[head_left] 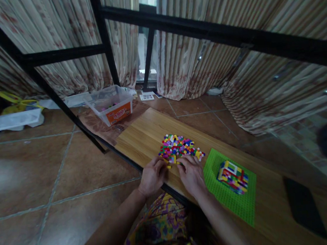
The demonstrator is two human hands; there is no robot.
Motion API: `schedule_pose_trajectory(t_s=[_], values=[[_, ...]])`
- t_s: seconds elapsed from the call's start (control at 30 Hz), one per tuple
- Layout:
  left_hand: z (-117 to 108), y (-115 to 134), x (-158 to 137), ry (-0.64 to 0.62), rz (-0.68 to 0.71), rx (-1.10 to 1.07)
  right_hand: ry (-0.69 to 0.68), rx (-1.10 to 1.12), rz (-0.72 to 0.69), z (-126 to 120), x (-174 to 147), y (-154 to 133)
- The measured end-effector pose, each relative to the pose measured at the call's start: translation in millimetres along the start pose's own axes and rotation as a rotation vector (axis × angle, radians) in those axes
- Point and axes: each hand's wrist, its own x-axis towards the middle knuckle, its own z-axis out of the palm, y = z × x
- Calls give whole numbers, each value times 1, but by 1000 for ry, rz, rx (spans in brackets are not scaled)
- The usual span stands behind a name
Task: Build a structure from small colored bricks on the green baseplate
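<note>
My left hand (153,176) is at the near edge of the wooden board, fingers bent and pressed together around a small yellow toy brick (165,160). Just beside its fingertips lies another yellow brick (169,167). My right hand (191,173) is curled at the near side of a loose pile of small coloured bricks (176,146); its fingertips are closed, and what they hold is too small to make out. To its right, a green studded baseplate (252,206) carries a block-shaped build of many-coloured bricks (233,177), white and yellow along its far end.
A clear plastic box (111,104) with an orange label stands on the floor beyond the wooden board (144,134). A dark flat object (304,205) lies at the board's right. Black metal bars (200,28) cross in front of curtains (187,70).
</note>
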Motion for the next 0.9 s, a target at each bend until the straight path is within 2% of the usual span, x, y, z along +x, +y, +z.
schedule_pose_trajectory(t_s=[0.17, 0.3, 0.47, 0.7, 0.9], values=[[2, 0, -2, 1, -32, 55, -63, 40, -47, 6, -5, -20], [5, 3, -3, -11, -42, 137, -66, -5, 14, 15, -8, -27], [12, 8, -4, 35, -26, 210, 5, -35, 123, 23, -14, -27], [13, 7, -5, 54, -31, 142, 89, 13, 117, 17, -20, -22], [11, 8, -8, 79, -9, 61, 8, 17, 69, 15, -16, -30]])
